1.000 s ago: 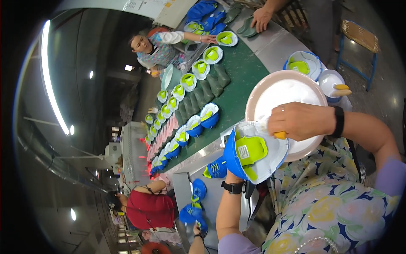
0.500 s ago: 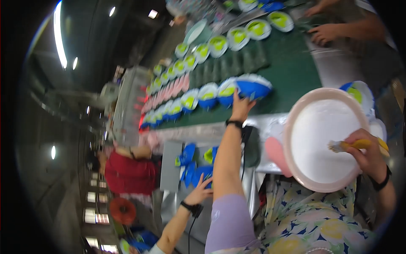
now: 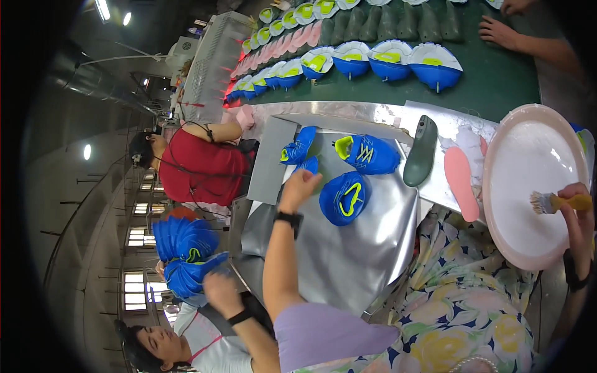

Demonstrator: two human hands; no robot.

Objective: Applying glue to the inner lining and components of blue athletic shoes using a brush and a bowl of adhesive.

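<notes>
My left hand [image 3: 300, 189] is over the silver-covered work surface, its fingers closed at the end of a small blue shoe upper [image 3: 308, 164], which they partly hide. Another blue upper [image 3: 298, 145] lies just beyond it. Nearby on the silver sheet are a laced blue upper [image 3: 372, 154] and one with a lime-lined opening [image 3: 344, 199]. In my right hand [image 3: 579, 217] is a brush [image 3: 547, 202] with a yellow handle and pale bristles, held above a pink basin [image 3: 491, 180] of white liquid.
A dark green shoe last [image 3: 420, 152] and a pink insole [image 3: 461, 183] lie left of the basin. Rows of blue-and-white uppers [image 3: 389, 60] and lasts [image 3: 407, 23] cover the green table [image 3: 485, 81]. A co-worker at lower left handles stacked blue uppers [image 3: 186, 242]; another wears red [image 3: 202, 165].
My left hand has left the blue-and-white upper on the green table and moved down-left to the silver sheet. The co-worker's hand has withdrawn from there. My right hand still holds the brush.
</notes>
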